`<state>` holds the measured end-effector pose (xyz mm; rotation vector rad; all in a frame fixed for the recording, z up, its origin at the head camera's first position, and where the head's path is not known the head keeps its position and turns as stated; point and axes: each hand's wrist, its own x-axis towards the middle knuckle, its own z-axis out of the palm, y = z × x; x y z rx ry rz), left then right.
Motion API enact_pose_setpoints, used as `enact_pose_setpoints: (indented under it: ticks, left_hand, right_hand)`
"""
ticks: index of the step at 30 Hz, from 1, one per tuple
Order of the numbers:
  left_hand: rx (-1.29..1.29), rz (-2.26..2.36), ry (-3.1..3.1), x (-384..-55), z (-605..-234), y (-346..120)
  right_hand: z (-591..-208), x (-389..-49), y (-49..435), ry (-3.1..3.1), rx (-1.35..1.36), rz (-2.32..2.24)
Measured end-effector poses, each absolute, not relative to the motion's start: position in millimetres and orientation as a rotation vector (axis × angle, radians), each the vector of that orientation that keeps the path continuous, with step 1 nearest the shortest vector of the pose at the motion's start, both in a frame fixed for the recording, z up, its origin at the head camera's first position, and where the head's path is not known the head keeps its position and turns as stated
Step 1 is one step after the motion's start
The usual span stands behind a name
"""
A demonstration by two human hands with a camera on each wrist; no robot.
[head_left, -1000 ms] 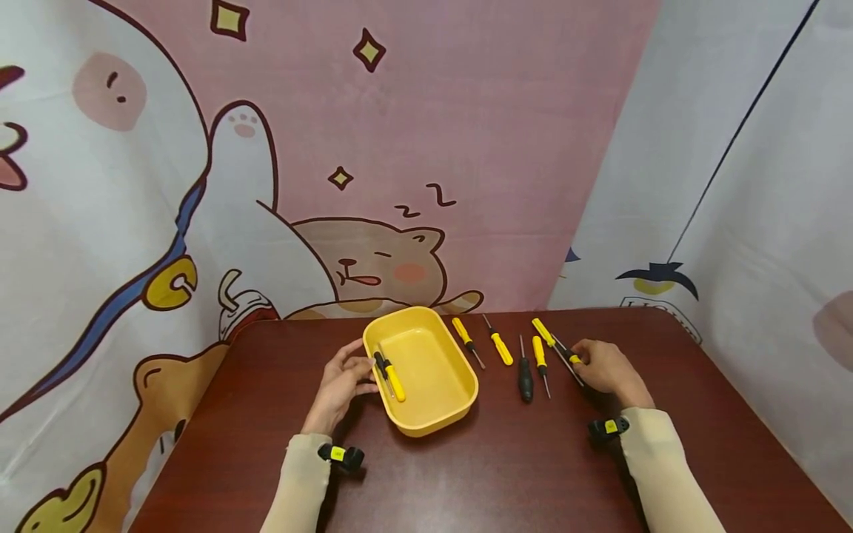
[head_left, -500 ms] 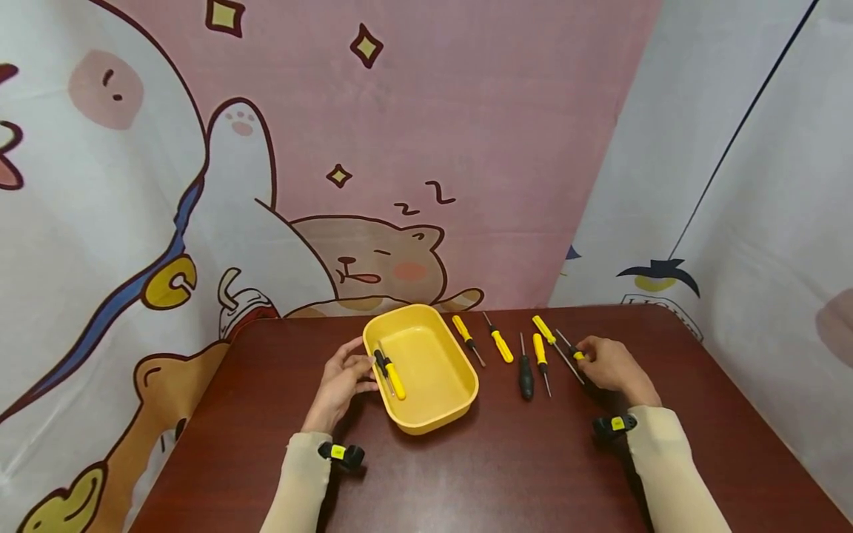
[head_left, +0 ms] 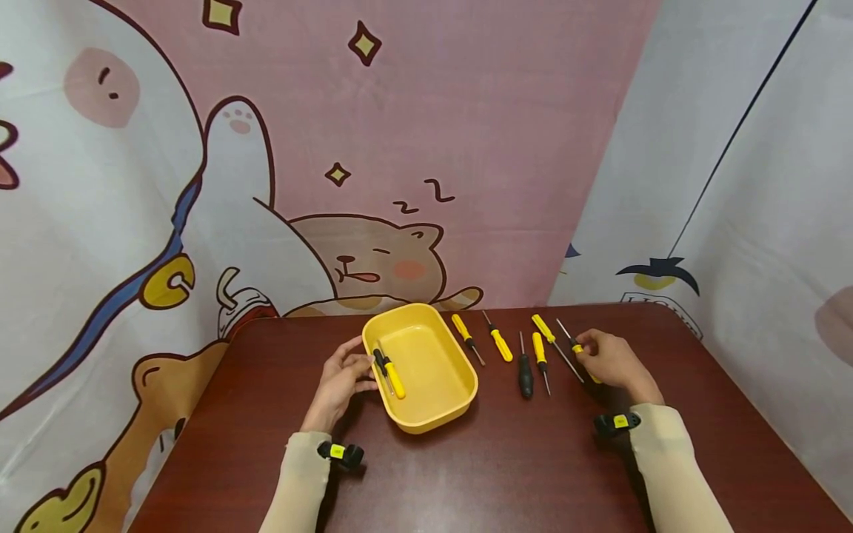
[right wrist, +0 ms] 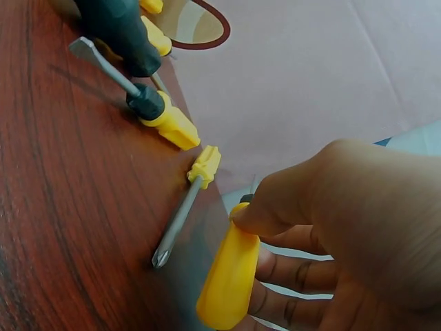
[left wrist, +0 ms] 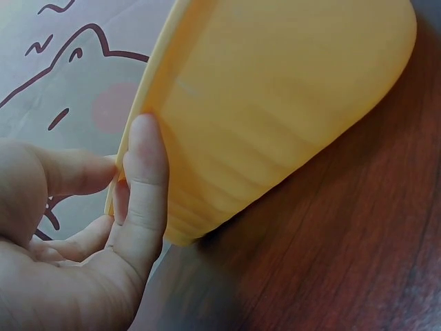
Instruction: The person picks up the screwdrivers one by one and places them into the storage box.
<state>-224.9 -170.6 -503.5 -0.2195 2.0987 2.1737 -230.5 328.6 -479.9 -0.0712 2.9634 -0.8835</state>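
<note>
Two yellow-and-black screwdrivers [head_left: 396,381] lay inside a rectangular yellow plastic tray [head_left: 429,363].
The left hand [head_left: 338,381] pinched its rim; the right hand [head_left: 613,359] pinched a yellow-handled screwdriver [right wrist: 231,279]; five loose screwdrivers [head_left: 526,379] remained on the reddish-brown table [head_left: 500,474].

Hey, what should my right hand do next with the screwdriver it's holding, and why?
Probably carry the held screwdriver over to the yellow tray: the right hand pinches its handle, the left hand grips the tray, and two other screwdrivers lie inside with room beside them.
</note>
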Motion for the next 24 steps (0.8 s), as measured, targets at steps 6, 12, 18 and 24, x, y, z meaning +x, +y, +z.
enact_pose_setpoints:
  ticks: [6,12,18,24]
  left_hand:
    - [-0.228,2.168,2.095,-225.0,-503.0,-170.4]
    - [-0.241,2.178,2.076,-223.7,-501.0,-170.4]
    - [-0.229,2.184,2.072,-225.8,-502.7,-170.5]
    - [-0.231,2.191,2.073,-225.9,-502.6,-169.6]
  right_hand:
    - [-477.3,-231.1,327.4,2.995,-0.099,-0.923]
    - [-474.4,-229.8,324.3,3.010,-0.094,-0.996]
    - [-472.5,-229.0,320.0,3.033,-0.092,-1.065]
    - [-470.8,-229.4,316.7,3.016,-0.087,-1.112]
